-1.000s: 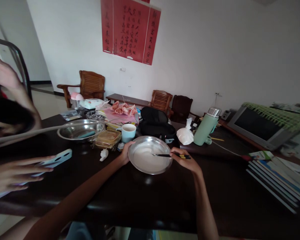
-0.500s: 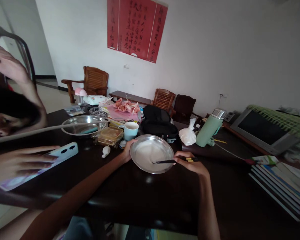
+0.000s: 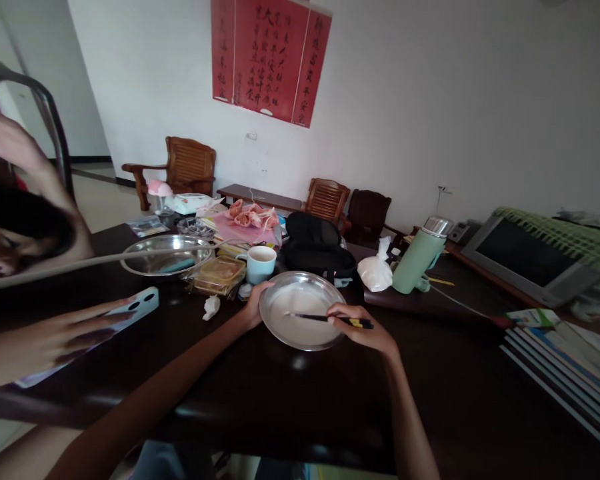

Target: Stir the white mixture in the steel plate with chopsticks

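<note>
Dark table (image 3: 300,407) carries the lot; one book stack (image 3: 560,363) at the right end. Steel bowls: 2. Near bowl (image 3: 305,279), in front of the wearer, holds off-white liquid; left hand (image 3: 255,307) has fingers gripping its left rim. Far-left bowl (image 3: 153,243) has one teal item (image 3: 177,267) in it, ID unclear; a grey cord (image 3: 80,262) crosses in front, partly blocking view. Black case (image 3: 313,233) x1, just behind near bowl. Green thermos (image 3: 416,261) x1, capped, to its right. Clear plastic box (image 3: 220,275) x1, yellowish-brown contents. Knotted plastic bag (image 3: 376,273) x1, white contents, just beside thermos. Light-blue mug (image 3: 260,268) x1, between box and case; can't make out contents. Phone (image 3: 137,310) x1, in another person's hand (image 3: 60,343). Chopsticks (image 3: 307,317): gripped in fingers of right hand (image 3: 363,328), tips at the liquid; can't confirm count. Crumpled white tissue (image 3: 211,307) x1, front of box.
</note>
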The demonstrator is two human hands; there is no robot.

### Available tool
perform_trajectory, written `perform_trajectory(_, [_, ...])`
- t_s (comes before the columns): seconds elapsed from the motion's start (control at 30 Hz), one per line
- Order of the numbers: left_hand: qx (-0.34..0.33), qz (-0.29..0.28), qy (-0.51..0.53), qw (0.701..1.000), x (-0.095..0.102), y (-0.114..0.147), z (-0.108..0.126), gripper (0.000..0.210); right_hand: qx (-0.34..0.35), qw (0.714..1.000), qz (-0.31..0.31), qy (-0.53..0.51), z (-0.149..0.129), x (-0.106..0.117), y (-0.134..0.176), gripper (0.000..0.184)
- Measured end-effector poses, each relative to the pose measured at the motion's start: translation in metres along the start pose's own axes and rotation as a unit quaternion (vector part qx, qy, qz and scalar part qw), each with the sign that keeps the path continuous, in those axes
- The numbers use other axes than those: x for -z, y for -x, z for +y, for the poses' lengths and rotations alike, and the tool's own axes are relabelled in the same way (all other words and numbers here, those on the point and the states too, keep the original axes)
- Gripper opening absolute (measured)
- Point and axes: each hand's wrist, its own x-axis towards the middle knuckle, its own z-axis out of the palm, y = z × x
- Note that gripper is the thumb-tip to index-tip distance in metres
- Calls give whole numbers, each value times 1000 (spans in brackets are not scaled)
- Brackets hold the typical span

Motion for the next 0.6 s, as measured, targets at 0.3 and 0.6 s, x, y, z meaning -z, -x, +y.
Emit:
perform_trajectory(0.3, [-10,-13,9,1000,-1,3,1,17,-5,999,-33,4,-5,10,6,21])
perform_trajectory(0.6, [-17,-29,12,999,9,-9,-3,15,-20,999,11,27,2,15,8,22])
